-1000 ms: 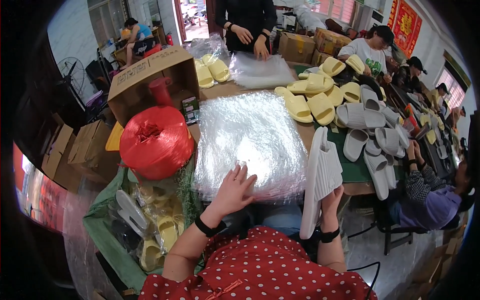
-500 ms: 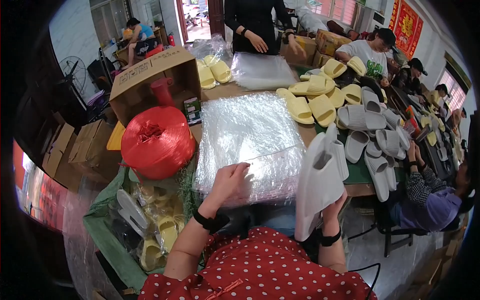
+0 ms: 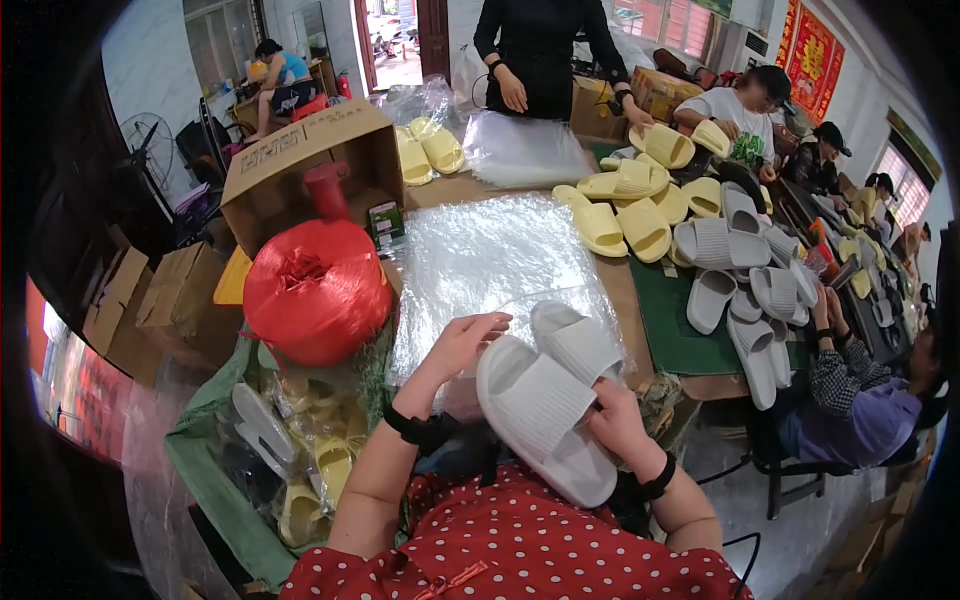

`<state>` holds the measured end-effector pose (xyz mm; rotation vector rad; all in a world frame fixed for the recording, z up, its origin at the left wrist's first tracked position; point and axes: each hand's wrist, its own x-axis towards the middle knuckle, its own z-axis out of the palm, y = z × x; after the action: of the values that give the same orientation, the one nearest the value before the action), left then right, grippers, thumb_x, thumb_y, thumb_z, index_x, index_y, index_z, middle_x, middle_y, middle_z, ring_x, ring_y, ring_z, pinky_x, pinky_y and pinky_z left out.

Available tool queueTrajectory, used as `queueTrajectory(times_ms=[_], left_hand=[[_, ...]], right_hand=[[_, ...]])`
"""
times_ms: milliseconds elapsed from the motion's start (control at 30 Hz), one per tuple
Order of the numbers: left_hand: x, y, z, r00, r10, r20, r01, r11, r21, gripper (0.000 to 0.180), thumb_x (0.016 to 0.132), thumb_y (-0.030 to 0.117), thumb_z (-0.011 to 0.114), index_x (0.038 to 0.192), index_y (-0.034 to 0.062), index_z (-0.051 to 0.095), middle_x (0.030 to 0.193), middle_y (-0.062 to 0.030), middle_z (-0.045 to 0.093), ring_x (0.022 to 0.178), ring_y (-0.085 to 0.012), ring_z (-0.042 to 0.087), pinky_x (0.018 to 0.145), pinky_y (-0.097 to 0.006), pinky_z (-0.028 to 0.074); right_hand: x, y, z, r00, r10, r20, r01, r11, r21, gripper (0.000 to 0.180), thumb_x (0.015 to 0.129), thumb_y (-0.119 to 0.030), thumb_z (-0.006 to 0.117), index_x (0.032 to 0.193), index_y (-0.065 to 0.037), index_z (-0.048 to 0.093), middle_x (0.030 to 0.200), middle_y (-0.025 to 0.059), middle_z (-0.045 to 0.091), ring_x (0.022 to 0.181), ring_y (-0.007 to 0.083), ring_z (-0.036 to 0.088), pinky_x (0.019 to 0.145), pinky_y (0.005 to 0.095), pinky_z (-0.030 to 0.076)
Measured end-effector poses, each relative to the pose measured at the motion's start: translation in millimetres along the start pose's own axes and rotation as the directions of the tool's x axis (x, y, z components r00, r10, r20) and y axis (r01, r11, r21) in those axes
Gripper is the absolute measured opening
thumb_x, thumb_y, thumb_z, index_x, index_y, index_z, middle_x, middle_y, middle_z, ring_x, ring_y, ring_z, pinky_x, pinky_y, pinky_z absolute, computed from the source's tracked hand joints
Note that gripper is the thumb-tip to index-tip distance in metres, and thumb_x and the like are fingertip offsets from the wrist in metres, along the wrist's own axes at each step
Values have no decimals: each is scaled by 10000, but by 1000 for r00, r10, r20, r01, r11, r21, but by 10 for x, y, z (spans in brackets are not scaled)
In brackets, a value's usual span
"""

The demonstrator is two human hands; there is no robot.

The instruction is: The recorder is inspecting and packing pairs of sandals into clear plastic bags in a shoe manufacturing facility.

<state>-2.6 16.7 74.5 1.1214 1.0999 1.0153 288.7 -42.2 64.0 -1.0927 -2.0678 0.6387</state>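
A pair of light grey slide slippers (image 3: 540, 405), with ribbed straps, is in my right hand (image 3: 616, 420), whose fingers wrap their edge near the straps. The two slippers lie one against the other, tilted, over the near part of a stack of clear plastic bags (image 3: 480, 250). My left hand (image 3: 462, 345) is above the bags' near left part, beside the toe of the nearer slipper. Its fingers are stretched out toward the right; the slipper partly hides the space below them, and I see nothing held there.
A big red twine roll (image 3: 315, 290) and an open carton (image 3: 310, 150) stand left. Below them, a green sack (image 3: 215, 480) holds bagged slippers. Yellow slippers (image 3: 645, 225) and grey slippers (image 3: 715, 240) are heaped at right. A person in black (image 3: 545, 60) stands across the table.
My right hand has brought the grey slippers left and turned them over the bags, straps facing up. My left hand's fingers have straightened. The person opposite now reaches to the yellow slippers.
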Motion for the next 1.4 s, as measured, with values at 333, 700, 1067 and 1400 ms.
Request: queueTrajectory(times_ms=[333, 700, 1067, 1400], left_hand=[[-319, 113, 429, 787, 443, 428, -586, 322, 744, 407, 988, 203, 475, 1381, 156, 571, 1531, -124, 426, 1432, -380, 327, 1191, -504, 218], [-443, 320, 509, 621, 489, 612, -783, 356, 510, 391, 980, 172, 466, 1349, 150, 593, 1505, -77, 468, 1442, -311, 349, 1210, -520, 177], [-521, 321, 108, 681, 591, 432, -725, 464, 509, 363, 816, 124, 532, 1107, 128, 750, 1328, -91, 641, 1365, -343, 470, 1181, -503, 250], [-559, -100, -247, 618, 508, -600, -114, 813, 570, 345, 929, 322, 654, 1138, 50, 687, 1042, -147, 666, 964, -245, 635, 815, -372, 520]], right_hand=[[132, -100, 32, 998, 42, -46, -53, 955, -291, 130, 786, -110, 634, 817, 6, 583, 844, 200, 606, 777, 424, 608, 697, 507, 499], [758, 44, 538, 975, -168, -147, 133, 967, -217, 222, 889, -144, 604, 1064, -6, 606, 997, 215, 637, 914, 412, 635, 767, 469, 523], [2045, 299, 1104, 952, 132, -275, -193, 959, -209, 366, 914, -207, 609, 1157, 55, 528, 1039, 278, 589, 967, 452, 599, 813, 498, 498], [437, -212, 539, 956, -293, -4, 286, 936, -206, 533, 826, -198, 732, 1301, -23, 567, 1123, 232, 592, 1075, 388, 558, 943, 467, 462]])
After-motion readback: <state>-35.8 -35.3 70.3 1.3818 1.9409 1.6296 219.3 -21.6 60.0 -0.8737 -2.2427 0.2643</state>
